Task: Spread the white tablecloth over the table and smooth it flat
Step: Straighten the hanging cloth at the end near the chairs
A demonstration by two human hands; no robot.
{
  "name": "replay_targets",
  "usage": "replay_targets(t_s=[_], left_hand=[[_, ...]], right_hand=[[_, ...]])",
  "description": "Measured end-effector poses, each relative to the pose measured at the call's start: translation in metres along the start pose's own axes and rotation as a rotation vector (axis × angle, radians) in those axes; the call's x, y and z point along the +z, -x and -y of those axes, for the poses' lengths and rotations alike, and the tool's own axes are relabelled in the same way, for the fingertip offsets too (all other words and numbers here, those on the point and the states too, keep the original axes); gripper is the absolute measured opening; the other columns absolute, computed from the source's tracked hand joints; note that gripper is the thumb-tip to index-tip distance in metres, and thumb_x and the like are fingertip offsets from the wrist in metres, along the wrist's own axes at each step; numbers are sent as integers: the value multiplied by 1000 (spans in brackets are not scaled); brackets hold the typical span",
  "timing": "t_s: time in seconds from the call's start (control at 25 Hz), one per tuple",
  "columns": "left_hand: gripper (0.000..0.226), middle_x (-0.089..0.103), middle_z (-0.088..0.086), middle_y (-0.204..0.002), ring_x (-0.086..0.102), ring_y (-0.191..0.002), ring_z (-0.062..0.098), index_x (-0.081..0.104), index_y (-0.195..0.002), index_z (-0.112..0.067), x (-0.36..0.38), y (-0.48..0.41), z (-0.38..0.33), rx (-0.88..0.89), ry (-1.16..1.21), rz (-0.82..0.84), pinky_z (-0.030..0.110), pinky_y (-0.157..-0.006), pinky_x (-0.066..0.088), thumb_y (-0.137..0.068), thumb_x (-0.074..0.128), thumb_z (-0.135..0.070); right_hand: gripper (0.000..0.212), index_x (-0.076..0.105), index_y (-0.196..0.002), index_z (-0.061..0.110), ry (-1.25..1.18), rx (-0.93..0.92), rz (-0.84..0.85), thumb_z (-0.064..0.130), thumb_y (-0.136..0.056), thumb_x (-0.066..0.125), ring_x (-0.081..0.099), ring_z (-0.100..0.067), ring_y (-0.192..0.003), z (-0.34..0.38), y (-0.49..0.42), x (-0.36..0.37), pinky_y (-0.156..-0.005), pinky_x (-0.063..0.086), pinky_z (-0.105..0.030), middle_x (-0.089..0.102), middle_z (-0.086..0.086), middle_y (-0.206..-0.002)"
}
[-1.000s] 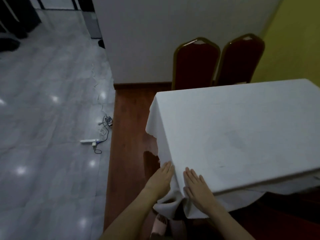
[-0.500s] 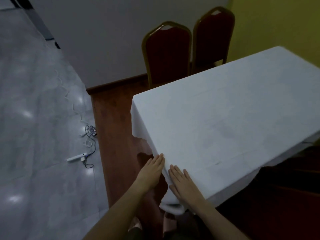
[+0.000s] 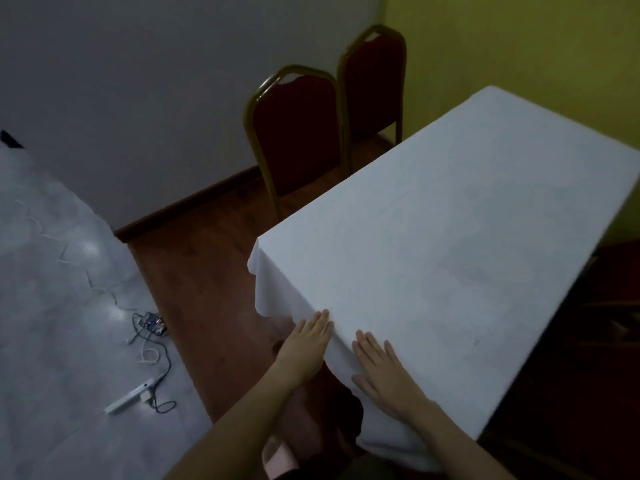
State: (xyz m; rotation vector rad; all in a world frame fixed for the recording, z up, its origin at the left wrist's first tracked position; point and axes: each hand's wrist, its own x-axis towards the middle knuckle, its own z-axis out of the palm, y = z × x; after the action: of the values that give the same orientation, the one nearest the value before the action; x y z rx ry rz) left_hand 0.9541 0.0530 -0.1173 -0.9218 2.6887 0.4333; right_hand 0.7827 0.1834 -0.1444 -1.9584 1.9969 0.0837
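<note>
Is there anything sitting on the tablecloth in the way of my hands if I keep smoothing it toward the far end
Nothing visible. Both hands lie flat and open at the near corner, the left hand on the drape, the right hand on top of the white tablecloth, which looks bare to its far end. The two red chairs stand off the table's left side.

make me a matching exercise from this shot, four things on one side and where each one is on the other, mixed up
Things
1. white tablecloth
2. two red padded chairs with gold metal frames
3. white power strip with a dark cable
4. left hand

Places
A. on the grey floor, left of the table
B. flat against the cloth's hanging side at the near corner
C. draped over the table top
D. against the wall beyond the table's far end

Pairs: 1-C, 2-D, 3-A, 4-B

The right hand lies flat on the cloth by the same corner.
</note>
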Motion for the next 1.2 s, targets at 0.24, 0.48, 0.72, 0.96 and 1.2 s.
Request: replay_targets(t_s=[0.24, 0.48, 0.72, 0.96, 1.2], left_hand=[[73, -7, 11, -161, -4, -148, 22, -1, -152, -6, -5, 3, 59, 3, 112, -27, 37, -120, 8, -91, 39, -2], [67, -15, 7, -158, -8, -148, 20, -5, -151, -7, -9, -26, 105, -24, 170, -150, 37, -121, 7, -97, 35, -4], [67, -13, 9, -159, -10, -147, 21, -5, -151, -6, -29, -55, 161, -121, 159, -206, 33, -115, -7, -99, 37, -10], [70, -12, 4, -155, -7, -145, 14, 1, -151, -10, -22, -67, 198, -112, 301, -302, 36, -122, 5, -94, 43, -6], [64, 22, 7, -159, 26, -143, 18, 19, -151, -11, -3, -70, 237, -259, 575, -270, 28, -117, 24, -93, 46, -9]], right_hand=[[65, 7, -151, 9, -2, 5, -21, 50, -100, 12, 40, -20, -135, 45, -42, -4, -111, 7, -32, 41, -4, -148], [65, 13, -151, 5, 73, -62, -60, 46, -100, 20, 41, -22, -135, 64, -104, -17, -111, 7, -38, 43, -10, -147], [70, 47, -137, 5, 98, -80, 89, 48, -100, 6, 47, -24, -131, 61, -192, -52, -112, 32, -43, 47, -12, -144], [65, 40, -141, 4, 146, -124, 142, 46, -101, 11, 44, -26, -133, 71, -253, -67, -103, 37, -41, 43, -13, -147], [59, 33, -145, 4, 214, -193, 124, 40, -101, 18, 37, -29, -137, 83, -299, -80, -115, 13, -40, 35, -14, -151]])
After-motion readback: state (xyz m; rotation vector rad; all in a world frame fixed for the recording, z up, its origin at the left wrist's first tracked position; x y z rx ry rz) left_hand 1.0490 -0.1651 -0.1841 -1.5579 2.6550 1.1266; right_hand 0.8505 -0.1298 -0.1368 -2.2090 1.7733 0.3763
